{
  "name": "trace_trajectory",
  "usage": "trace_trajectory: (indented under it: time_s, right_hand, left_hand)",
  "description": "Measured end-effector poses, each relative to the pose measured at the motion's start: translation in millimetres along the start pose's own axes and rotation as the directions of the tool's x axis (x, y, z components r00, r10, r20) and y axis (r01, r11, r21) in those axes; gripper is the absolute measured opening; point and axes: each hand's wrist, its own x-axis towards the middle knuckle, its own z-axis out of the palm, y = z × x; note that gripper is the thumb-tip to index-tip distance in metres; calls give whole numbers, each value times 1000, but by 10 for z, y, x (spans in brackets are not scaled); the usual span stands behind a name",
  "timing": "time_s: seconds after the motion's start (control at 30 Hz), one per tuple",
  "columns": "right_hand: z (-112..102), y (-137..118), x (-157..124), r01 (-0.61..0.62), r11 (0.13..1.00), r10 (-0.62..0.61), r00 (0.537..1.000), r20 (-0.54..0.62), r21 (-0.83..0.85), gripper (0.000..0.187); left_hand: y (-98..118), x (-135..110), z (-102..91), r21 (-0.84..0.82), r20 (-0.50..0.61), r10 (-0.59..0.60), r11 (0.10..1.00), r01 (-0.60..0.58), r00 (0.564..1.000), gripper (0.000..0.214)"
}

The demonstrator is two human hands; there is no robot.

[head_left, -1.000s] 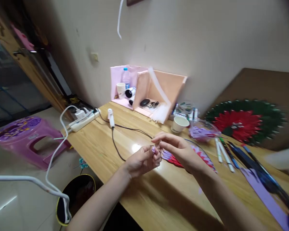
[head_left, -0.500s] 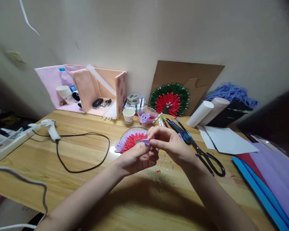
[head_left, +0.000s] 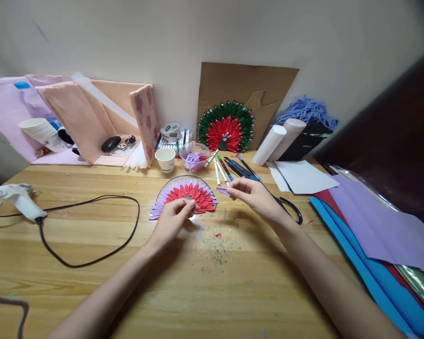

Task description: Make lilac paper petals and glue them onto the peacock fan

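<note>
My right hand (head_left: 249, 194) pinches a small folded purple paper petal (head_left: 223, 190) between thumb and fingertips, above the table. My left hand (head_left: 173, 216) is closed in a pinch at the lower edge of a fan-shaped paper craft (head_left: 192, 193); whether anything is between its fingertips is hidden. The craft has an outer row of purple petals and inner rows of red ones, on a clear sheet with a dark curved outline. Part of its lower left lies behind my left hand. A loose purple strip (head_left: 200, 231) and a red scrap (head_left: 218, 235) lie on the wood below.
Behind stand a paper cup (head_left: 165, 160), a bowl of purple scraps (head_left: 194, 157) and a green-red peacock craft (head_left: 226, 129) against cardboard (head_left: 247, 77). Scissors (head_left: 291, 209) lie partly behind my right arm. A glue gun (head_left: 21, 200) with a black cord is left; coloured sheets (head_left: 385, 226) are right.
My hands were together at the purple petal and are now apart. The right one keeps the petal, while the left has moved to the craft's lower edge. The view has shifted right.
</note>
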Motion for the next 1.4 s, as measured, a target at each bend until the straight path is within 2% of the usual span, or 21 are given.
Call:
trace_trajectory:
  time_s: [0.07, 0.13, 0.2, 0.27, 0.37, 0.5, 0.6, 0.7, 0.8, 1.0, 1.23, 1.4]
  right_hand:
    - [-88, 228, 23, -71, 994, 66, 996, -56, -89, 18]
    - [-128, 408, 22, -131, 984, 128, 991, -34, -121, 19]
    - [-125, 514, 5, -160, 980, 164, 986, 21, -119, 20]
    - [-99, 553, -13, -174, 977, 181, 982, 52, -127, 21]
    - [-57, 549, -17, -202, 966, 212, 976, 47, -163, 21]
    - [-17, 543, 21, -241, 959, 252, 965, 65, -149, 20]
    - [15, 553, 63, -262, 957, 273, 959, 82, -124, 18]
    - [52, 559, 108, -255, 958, 266, 961, 75, -131, 15]
    - [82, 557, 150, -228, 958, 244, 967, 73, -172, 10]
    - [132, 587, 187, -175, 956, 193, 980, 55, -236, 9]
    - [202, 643, 163, -152, 937, 149, 988, -35, -316, 14]
    - [207, 623, 146, -129, 932, 125, 992, -35, -339, 14]
  left_hand:
    - [-61, 18, -43, 257, -122, 153, 959, -118, 981, 28]
    - [-100, 30, -81, 470, -150, 281, 864, -181, 948, 25]
    - [-129, 42, -116, 589, -147, 349, 782, -202, 926, 23]
    - [-161, 60, -156, 637, -175, 369, 750, -181, 913, 24]
    - [-223, 98, -241, 659, -280, 368, 745, -101, 887, 27]
    - [-298, 158, -405, 646, -451, 346, 763, 34, 823, 31]
    - [-337, 208, -535, 644, -537, 303, 750, 151, 787, 35]
    - [-370, 258, -626, 627, -574, 226, 739, 245, 787, 40]
    - [-405, 298, -667, 610, -575, 180, 744, 271, 798, 42]
    - [-471, 308, -635, 566, -535, 147, 793, 224, 832, 41]
    - [-438, 241, -508, 617, -497, 179, 761, 201, 849, 40]
    - [-422, 233, -490, 613, -498, 177, 764, 201, 849, 39]
